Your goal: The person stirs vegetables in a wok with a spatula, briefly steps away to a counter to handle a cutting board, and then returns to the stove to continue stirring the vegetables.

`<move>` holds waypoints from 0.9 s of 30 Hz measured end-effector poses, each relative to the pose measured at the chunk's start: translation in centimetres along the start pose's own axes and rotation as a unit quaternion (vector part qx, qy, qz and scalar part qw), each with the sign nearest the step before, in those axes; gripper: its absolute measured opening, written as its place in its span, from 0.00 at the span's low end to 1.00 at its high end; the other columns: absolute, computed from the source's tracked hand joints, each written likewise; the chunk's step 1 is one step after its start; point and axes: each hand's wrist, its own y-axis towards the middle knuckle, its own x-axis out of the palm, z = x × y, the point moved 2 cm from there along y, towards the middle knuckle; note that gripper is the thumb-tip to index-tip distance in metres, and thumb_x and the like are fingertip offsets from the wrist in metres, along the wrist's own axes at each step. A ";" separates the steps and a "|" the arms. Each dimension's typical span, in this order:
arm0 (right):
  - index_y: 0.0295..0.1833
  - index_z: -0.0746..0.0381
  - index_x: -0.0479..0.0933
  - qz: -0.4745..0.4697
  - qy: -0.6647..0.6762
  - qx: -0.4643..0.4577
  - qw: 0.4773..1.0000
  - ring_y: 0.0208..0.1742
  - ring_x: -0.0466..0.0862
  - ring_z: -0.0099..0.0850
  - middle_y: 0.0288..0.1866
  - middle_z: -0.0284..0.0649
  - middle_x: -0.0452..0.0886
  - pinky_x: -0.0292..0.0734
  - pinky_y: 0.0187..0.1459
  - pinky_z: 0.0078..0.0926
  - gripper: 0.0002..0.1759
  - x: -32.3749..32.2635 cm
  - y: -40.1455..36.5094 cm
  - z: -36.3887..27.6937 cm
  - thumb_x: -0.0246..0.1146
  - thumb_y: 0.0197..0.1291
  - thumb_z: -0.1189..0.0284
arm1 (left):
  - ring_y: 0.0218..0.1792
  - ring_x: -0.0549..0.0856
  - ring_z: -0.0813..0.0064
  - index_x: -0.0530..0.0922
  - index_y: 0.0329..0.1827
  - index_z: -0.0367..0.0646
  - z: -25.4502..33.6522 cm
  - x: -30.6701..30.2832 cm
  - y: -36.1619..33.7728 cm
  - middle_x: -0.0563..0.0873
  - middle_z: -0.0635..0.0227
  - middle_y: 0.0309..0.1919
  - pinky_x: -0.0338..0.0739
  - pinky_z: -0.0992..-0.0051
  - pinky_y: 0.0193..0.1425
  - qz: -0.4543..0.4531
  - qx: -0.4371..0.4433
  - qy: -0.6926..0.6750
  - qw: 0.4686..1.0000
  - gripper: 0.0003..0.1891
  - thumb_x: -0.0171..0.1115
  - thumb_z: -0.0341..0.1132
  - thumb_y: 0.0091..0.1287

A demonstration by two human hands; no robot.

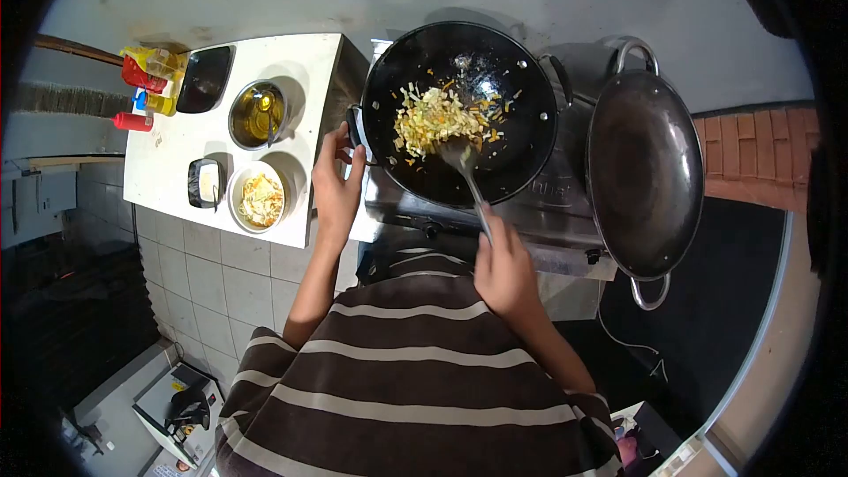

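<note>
Wok [523, 146] in left hand [336, 190] beside counter [291, 57] edge; spatula [470, 184] in right hand [505, 269].

The end of the spatula [468, 178] is buried in the fist of the right hand [505, 269], and the left hand [336, 190] grips and covers part of the near handle of the wok [523, 148]. At the worktop's [300, 62] far left corner, the labels on the bottles [146, 79] are too small to read.

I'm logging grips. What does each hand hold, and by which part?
Right hand holds the spatula by its handle's end; left hand grips the wok by its side handle.
</note>
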 end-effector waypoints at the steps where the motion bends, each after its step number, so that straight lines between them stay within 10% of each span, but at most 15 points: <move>1: 0.76 0.64 0.67 0.000 0.003 0.002 1.000 0.38 0.83 0.59 0.45 0.59 0.80 0.80 0.40 0.50 0.29 0.2 1.1 0.0 0.59 0.70 0.78 | 0.36 0.81 0.72 0.77 0.66 0.30 0.1 -0.1 -0.1 0.88 0.57 0.42 0.79 0.70 0.48 -0.003 0.000 0.007 1.000 0.22 0.66 0.27 0.70; 20: 0.76 0.72 0.57 -0.108 0.052 0.066 0.991 0.39 0.85 0.66 0.44 0.68 0.78 0.83 0.41 0.57 0.34 -1.5 1.0 -4.7 0.56 0.66 0.81 | 0.41 0.88 0.75 0.79 0.67 0.37 0.0 -0.4 0.2 0.91 0.58 0.42 0.77 0.73 0.44 -0.013 0.022 0.031 0.999 0.21 0.67 0.35 0.73; 27: 0.72 0.71 0.61 -0.011 0.004 0.077 0.997 0.41 0.82 0.66 0.44 0.68 0.80 0.78 0.44 0.57 0.27 2.9 6.4 -0.9 0.53 0.68 0.82 | 0.39 0.88 0.69 0.76 0.66 0.31 0.2 -0.3 0.4 0.90 0.53 0.44 0.81 0.68 0.50 -0.020 0.021 0.046 0.999 0.21 0.66 0.28 0.72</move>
